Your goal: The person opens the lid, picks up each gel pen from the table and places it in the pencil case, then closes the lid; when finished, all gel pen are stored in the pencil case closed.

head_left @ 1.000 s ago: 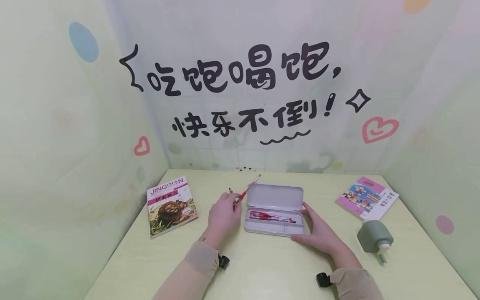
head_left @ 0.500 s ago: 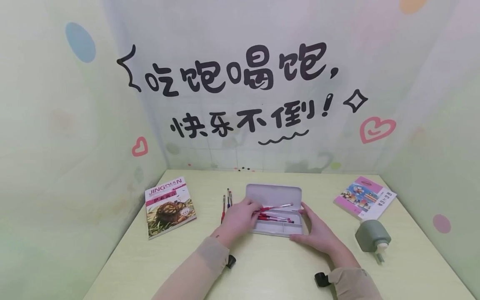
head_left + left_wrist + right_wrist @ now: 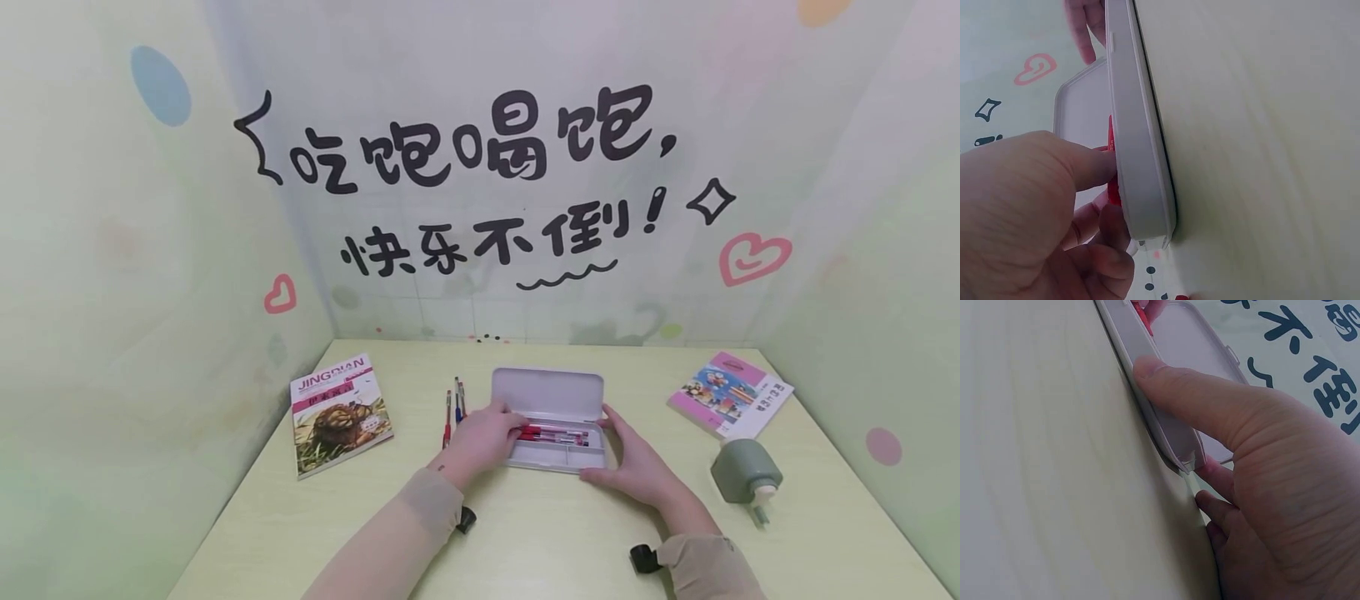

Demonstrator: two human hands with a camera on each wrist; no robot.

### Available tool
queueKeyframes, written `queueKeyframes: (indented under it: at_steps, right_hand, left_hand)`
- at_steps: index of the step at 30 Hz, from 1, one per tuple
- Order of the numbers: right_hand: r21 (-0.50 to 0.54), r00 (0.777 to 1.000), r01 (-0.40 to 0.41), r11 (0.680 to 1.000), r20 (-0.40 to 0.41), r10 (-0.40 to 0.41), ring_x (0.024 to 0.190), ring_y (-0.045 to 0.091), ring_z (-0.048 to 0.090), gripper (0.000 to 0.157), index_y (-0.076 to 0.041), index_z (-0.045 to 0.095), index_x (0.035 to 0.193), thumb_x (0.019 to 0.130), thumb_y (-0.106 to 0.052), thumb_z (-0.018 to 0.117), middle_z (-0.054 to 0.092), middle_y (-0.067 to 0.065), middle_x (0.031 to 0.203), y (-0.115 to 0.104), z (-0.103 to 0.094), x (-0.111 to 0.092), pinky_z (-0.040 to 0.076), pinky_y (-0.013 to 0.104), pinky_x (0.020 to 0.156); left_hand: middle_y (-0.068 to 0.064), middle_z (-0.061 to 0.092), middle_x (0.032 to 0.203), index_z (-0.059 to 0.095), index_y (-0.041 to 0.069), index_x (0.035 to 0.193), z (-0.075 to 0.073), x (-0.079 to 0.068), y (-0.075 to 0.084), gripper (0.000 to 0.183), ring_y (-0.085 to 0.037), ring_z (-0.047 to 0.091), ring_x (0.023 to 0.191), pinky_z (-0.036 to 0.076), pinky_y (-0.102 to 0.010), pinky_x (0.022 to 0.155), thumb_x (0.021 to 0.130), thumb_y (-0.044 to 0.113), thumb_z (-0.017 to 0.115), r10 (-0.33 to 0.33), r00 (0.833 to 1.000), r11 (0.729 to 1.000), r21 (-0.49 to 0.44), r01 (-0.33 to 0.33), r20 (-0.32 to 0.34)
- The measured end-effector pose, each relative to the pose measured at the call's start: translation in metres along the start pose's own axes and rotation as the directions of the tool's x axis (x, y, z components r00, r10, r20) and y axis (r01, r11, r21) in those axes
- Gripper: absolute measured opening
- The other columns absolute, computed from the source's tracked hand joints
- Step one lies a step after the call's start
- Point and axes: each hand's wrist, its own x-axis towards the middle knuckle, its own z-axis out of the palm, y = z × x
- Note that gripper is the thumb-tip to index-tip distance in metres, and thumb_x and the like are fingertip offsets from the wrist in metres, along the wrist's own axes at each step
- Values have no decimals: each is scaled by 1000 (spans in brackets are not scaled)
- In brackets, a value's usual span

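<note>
With pens (image 3: 558, 437) in the case (image 3: 538, 455), left hand (image 3: 483, 436) pinching a red pen (image 3: 1114, 195) inside and right hand (image 3: 637, 467) gripping the right edge, loose pens (image 3: 447, 421) off the left edge apparently remain.

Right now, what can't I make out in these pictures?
Head view: left ends of the red pens and near end of the blue pen, behind the left hand.
Head view: fine print on the JINGDIAN book, too small.
Left wrist: compartments of the pencil case, behind its front wall.
Right wrist: the case's left end, cut off at top.
</note>
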Motion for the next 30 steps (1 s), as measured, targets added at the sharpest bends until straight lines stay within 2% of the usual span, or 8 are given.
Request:
queueKeyframes:
  at_steps: [7,11,15,19,22,25,30]
  right_hand:
    - [3,1000,-14,1000,4,14,163,55,31,135,-3,16,175,79,-50,98,49,24,168,0,0,0,25,75,130]
    - [5,1000,-16,1000,3,16,164,54,31,135,-4,15,176,79,-50,98,49,23,169,0,0,0,25,74,131]
    - [-2,1000,-6,1000,-1,6,163,55,32,135,-2,16,175,79,-49,98,50,23,168,0,0,1,26,75,130]
    - [-2,1000,-6,1000,3,6,163,55,32,135,-2,15,175,80,-49,98,50,23,168,-1,-1,1,25,75,130]
    - [5,1000,-11,1000,4,11,163,55,31,135,-3,15,175,80,-49,98,49,23,168,-2,-1,1,24,75,131]
    - [3,1000,-6,1000,4,6,163,55,32,134,-2,15,175,80,-48,98,49,23,168,-2,-1,1,24,75,130]
    - [2,1000,-12,1000,7,12,163,55,31,134,-2,15,175,80,-49,98,49,23,169,-3,-1,1,25,75,130]
  left_hand:
    - [0,69,122,76,31,142,2,-4,-2,33,-13,65,93,61,-30,85,110,27,67,22,1000,1000,-18,-22,4]
    - [2,71,124,75,30,142,3,-7,-6,34,-15,69,101,63,-33,92,109,27,70,17,999,999,-48,-18,-30]
    - [3,74,125,75,28,140,1,-12,-12,33,-17,73,108,64,-38,96,106,29,73,-28,996,997,-75,22,-79]
    - [-2,75,128,74,24,141,-3,-19,-19,36,-23,75,109,65,-44,96,106,31,73,-96,990,990,-109,84,-104]
    - [-8,74,135,72,22,144,-6,-22,-26,39,-30,75,116,65,-50,99,106,32,74,-173,977,977,-151,154,-125]
    - [-11,71,142,70,21,145,-6,-25,-37,42,-35,75,117,65,-54,98,105,31,75,-264,953,954,-184,236,-150]
    - [-15,71,135,69,20,147,-8,-31,-53,46,-37,76,99,66,-51,81,103,30,77,-382,909,917,-187,351,-166]
